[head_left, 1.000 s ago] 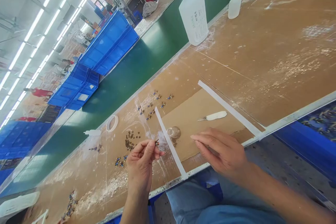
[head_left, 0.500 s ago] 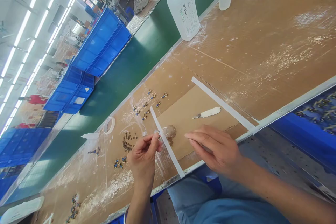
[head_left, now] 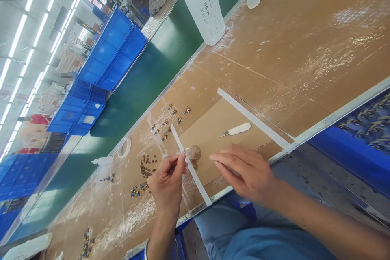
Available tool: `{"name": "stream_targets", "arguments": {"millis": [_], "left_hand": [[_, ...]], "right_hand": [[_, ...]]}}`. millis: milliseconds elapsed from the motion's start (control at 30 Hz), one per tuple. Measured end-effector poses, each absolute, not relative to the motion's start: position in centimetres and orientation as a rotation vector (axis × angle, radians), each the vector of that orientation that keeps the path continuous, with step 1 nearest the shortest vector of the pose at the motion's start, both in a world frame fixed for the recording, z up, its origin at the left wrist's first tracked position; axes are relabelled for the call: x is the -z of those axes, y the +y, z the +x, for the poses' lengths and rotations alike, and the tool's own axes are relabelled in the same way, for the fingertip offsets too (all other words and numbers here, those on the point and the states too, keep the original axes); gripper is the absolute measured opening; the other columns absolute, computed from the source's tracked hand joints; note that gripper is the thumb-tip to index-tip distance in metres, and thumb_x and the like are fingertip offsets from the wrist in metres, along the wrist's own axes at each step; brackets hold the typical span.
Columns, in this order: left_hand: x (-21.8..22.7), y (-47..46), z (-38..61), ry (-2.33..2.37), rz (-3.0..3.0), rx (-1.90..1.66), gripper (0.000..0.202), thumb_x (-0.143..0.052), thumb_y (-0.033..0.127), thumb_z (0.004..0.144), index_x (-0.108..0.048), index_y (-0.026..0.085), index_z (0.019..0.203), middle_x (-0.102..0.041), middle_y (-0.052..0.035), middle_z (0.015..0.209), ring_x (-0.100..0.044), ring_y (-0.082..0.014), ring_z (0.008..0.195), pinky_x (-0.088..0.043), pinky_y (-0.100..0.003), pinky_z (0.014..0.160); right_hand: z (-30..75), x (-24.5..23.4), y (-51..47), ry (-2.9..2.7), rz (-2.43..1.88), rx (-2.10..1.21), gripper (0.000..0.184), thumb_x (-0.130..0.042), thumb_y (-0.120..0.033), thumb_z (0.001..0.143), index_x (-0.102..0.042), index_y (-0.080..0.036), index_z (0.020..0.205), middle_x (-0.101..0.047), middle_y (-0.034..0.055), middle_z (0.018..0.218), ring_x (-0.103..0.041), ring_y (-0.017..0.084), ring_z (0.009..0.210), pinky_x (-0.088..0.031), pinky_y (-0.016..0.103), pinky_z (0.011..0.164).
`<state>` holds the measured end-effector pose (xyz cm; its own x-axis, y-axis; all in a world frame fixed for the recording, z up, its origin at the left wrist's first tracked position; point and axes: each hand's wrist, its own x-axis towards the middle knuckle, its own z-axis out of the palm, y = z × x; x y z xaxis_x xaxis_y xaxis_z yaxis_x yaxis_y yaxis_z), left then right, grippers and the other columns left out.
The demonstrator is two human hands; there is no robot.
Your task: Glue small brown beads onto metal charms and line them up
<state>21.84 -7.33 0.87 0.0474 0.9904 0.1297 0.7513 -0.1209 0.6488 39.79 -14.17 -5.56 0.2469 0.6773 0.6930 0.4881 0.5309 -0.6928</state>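
Note:
My left hand [head_left: 168, 178] is closed in a pinch beside a white tape strip [head_left: 199, 183]; what sits between thumb and forefinger is too small to make out. Just past its fingertips stands a small clear cup [head_left: 195, 153] on the brown board [head_left: 210, 130]. To the right, my right hand [head_left: 248, 170] hovers with thumb and fingers pressed together, and anything inside them is hidden. A white-handled knife [head_left: 239, 129] lies beyond it. Left of my left hand are a scatter of small brown round pieces [head_left: 146, 166] and several tiny blue-and-gold figures [head_left: 138, 189].
More little figures [head_left: 164, 123] lie beyond the tape. A tape roll [head_left: 124, 148] and a small dropper bottle [head_left: 102, 160] are at the left. A large blue-capped bottle [head_left: 205, 10] stands at the back. Blue crates [head_left: 112, 48] line the far side of the green belt [head_left: 164, 55].
The view has shifted slightly, so the table and its objects appear a little further left. Both hands keep nearly the same pose, the right one slightly closer to the cup.

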Motion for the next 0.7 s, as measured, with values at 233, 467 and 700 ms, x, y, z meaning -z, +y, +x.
{"name": "stream_targets", "arguments": {"millis": [233,467,700], "left_hand": [[-0.6,-7.3,21.7,1.759,1.968,-0.767,0.022,-0.071,0.042,0.081,-0.073,0.02,0.077,-0.07,0.0021,0.058,-0.064,-0.0126,0.053,-0.052,-0.023,0.057],[-2.3,-10.1,18.7,1.868,1.787,-1.109,0.018,-0.075,0.038,0.079,-0.074,0.019,0.078,-0.071,0.0027,0.059,-0.064,-0.0106,0.052,-0.054,-0.02,0.056],[-0.6,-14.1,9.9,2.129,1.437,-1.145,0.027,-0.078,0.043,0.074,-0.073,0.017,0.074,-0.073,-0.0004,0.061,-0.068,-0.0131,0.058,-0.057,-0.022,0.063]], "right_hand": [[39.8,5.5,-14.3,-1.398,-1.114,-0.149,0.02,-0.058,-0.005,0.092,-0.061,-0.015,0.109,-0.07,0.0055,0.087,-0.066,0.015,0.079,-0.054,0.028,0.073],[40.1,5.4,-14.5,-1.404,-1.134,-0.135,0.021,-0.058,-0.005,0.092,-0.062,-0.017,0.109,-0.071,0.0039,0.089,-0.067,0.013,0.078,-0.055,0.026,0.076],[40.0,5.4,-15.0,-1.471,-1.217,-0.035,0.017,-0.059,-0.011,0.094,-0.064,-0.02,0.108,-0.072,0.0015,0.089,-0.069,0.013,0.078,-0.054,0.022,0.082]]}}
